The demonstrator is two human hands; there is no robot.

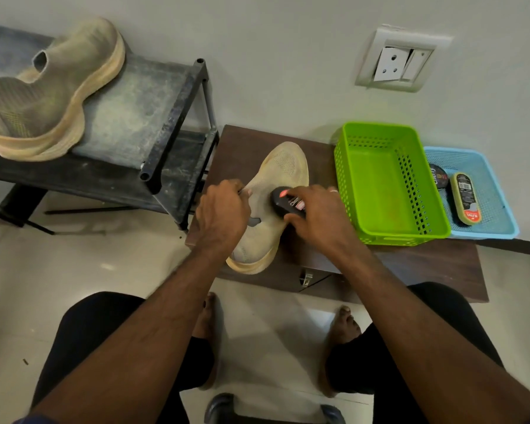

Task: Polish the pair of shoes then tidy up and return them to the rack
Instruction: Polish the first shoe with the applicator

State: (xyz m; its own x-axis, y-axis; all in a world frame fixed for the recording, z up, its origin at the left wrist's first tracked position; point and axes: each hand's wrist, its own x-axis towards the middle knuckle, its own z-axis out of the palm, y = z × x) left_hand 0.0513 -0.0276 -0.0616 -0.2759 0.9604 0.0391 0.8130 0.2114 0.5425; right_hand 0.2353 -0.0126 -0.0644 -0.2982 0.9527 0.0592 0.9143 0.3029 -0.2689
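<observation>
Nearest the camera, the person's two dark-clad knees (104, 347) frame bare feet on pale floor tiles (43, 270); beyond them stands a low dark-brown wooden table (410, 264), and to its left a black metal shoe rack (172, 123) with a dusty grey shelf; on that shelf, far left, rests one beige knit shoe with a thick tan sole (52, 96), its toe pointing toward the wall; its mate, a second beige knit shoe (285, 169), lies on the table's left part, toe away from the person, heel overhanging the near edge; right of it sits a lime-green perforated plastic basket (389, 182), touching a shallower light-blue plastic basket (484, 191) at far right; inside the blue one lie an oval olive-coloured shoe brush with a printed label (467, 198) and a round black polish tin (438, 177), partly hidden by the green wall; a white wall socket (401, 59) is set above. The left hand (221, 214) grips the shoe's collar, fingers curled and covering much of its opening; the right hand (315, 217) curls round a black oval shoe-polish applicator (285, 201), pressing it on the upper.
</observation>
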